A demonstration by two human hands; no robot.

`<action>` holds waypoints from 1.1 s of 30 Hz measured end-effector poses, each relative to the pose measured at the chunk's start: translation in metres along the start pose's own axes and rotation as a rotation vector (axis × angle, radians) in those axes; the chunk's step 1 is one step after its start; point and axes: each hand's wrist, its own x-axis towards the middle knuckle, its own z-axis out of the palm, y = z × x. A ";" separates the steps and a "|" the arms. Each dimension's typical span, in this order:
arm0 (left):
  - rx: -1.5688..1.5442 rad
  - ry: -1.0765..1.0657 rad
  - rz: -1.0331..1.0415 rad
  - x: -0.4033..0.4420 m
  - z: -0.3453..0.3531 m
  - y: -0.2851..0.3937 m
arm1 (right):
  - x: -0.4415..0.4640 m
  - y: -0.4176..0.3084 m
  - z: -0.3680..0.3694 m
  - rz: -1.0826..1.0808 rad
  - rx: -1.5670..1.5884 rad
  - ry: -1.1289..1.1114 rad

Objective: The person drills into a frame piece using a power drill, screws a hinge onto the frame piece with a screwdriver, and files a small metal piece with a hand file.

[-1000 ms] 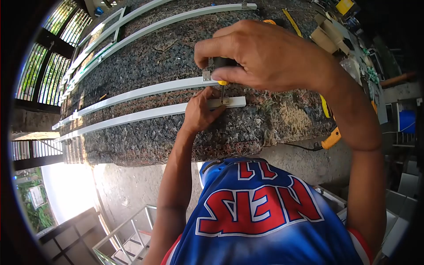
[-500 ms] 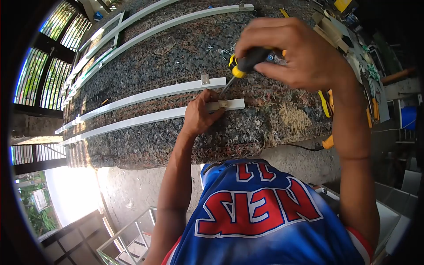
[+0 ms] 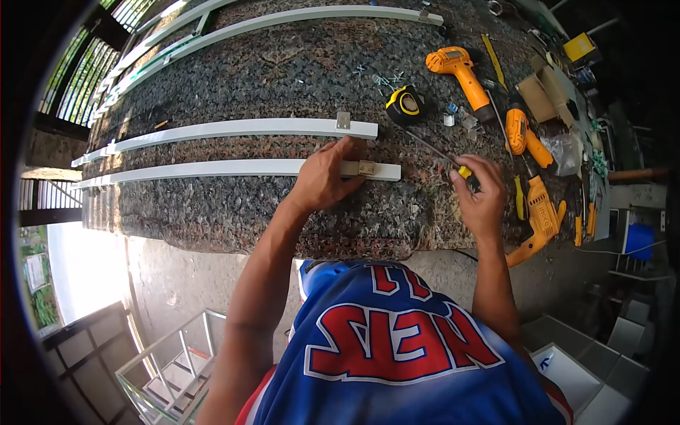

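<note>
My left hand (image 3: 324, 174) is closed around the nearer white bar (image 3: 234, 168), close to its right end. Just right of the fingers, a small metal hinge (image 3: 366, 168) sits on that bar. The farther white bar (image 3: 241, 127) lies roughly parallel, with another metal hinge (image 3: 343, 120) at its upper edge. In my right hand (image 3: 484, 197) is a screwdriver (image 3: 430, 146), gripped by its yellow and black handle, most of which the fingers hide. Its shaft slants up and left, off the bars, toward a black and yellow tape measure (image 3: 406, 104).
Loose screws (image 3: 390, 80) lie beyond the tape measure. An orange drill (image 3: 462, 76), a second orange drill (image 3: 523, 133) and an orange corded tool (image 3: 542, 221) occupy the right side. A cardboard box (image 3: 545, 92) stands behind them. Another long white bar (image 3: 304, 14) crosses the back.
My right hand has come down and right with the screwdriver, whose tip has left the area by the hinge. My left hand stays on the bar. The view has shifted slightly.
</note>
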 end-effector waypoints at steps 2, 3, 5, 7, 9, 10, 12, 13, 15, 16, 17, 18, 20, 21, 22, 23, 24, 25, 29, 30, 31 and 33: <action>0.005 0.014 -0.007 -0.001 0.002 0.000 | 0.016 -0.025 0.024 -0.086 0.224 -0.176; 0.000 0.012 -0.011 -0.001 0.002 0.000 | 0.024 -0.035 0.036 -0.166 0.229 -0.261; -0.006 0.018 -0.026 -0.001 0.001 0.002 | 0.036 -0.048 0.057 -0.240 0.192 -0.340; -0.046 0.034 -0.033 -0.001 0.003 0.002 | 0.040 -0.053 0.069 -0.310 0.158 -0.395; -0.060 0.043 -0.049 -0.001 0.003 0.003 | 0.042 -0.054 0.077 -0.374 0.127 -0.417; -0.055 0.041 -0.060 -0.001 0.003 0.004 | 0.043 -0.055 0.079 -0.378 0.116 -0.425; -0.051 0.045 -0.067 -0.003 0.004 0.001 | 0.044 -0.056 0.080 -0.380 0.096 -0.439; -0.053 0.050 -0.059 -0.003 0.006 -0.002 | 0.043 -0.057 0.082 -0.389 0.092 -0.433; -0.065 0.052 -0.066 -0.004 0.007 -0.002 | 0.042 -0.058 0.084 -0.401 0.082 -0.417; -0.074 0.051 -0.081 -0.004 0.006 0.000 | 0.041 -0.057 0.085 -0.409 0.091 -0.409; -0.082 0.048 -0.096 -0.004 0.005 0.002 | 0.041 -0.056 0.086 -0.416 0.100 -0.400; -0.086 0.046 -0.097 -0.004 0.005 0.002 | 0.040 -0.056 0.087 -0.421 0.110 -0.391; -0.090 0.043 -0.099 -0.004 0.004 0.001 | 0.041 -0.057 0.086 -0.424 0.115 -0.390; -0.094 0.039 -0.111 -0.004 0.004 0.001 | 0.041 -0.058 0.086 -0.425 0.118 -0.390; -0.098 0.033 -0.123 -0.004 0.004 0.002 | 0.041 -0.058 0.087 -0.435 0.127 -0.389; -0.101 0.027 -0.136 -0.004 0.003 0.003 | 0.042 -0.057 0.087 -0.445 0.137 -0.388; -0.100 0.025 -0.142 -0.003 0.002 0.005 | 0.043 -0.056 0.088 -0.455 0.147 -0.386; -0.099 0.022 -0.147 -0.003 0.001 0.007 | 0.044 -0.055 0.088 -0.468 0.149 -0.401; -0.119 0.017 -0.163 -0.002 0.000 0.006 | 0.051 -0.053 0.087 -0.521 0.139 -0.477; -0.112 0.013 -0.144 -0.001 0.002 0.004 | 0.053 -0.053 0.085 -0.534 0.130 -0.500; -0.105 0.011 -0.125 -0.001 0.003 0.001 | 0.054 -0.053 0.085 -0.530 0.124 -0.493; -0.130 -0.018 -0.096 0.001 0.000 0.000 | 0.053 -0.055 0.083 -0.522 0.111 -0.480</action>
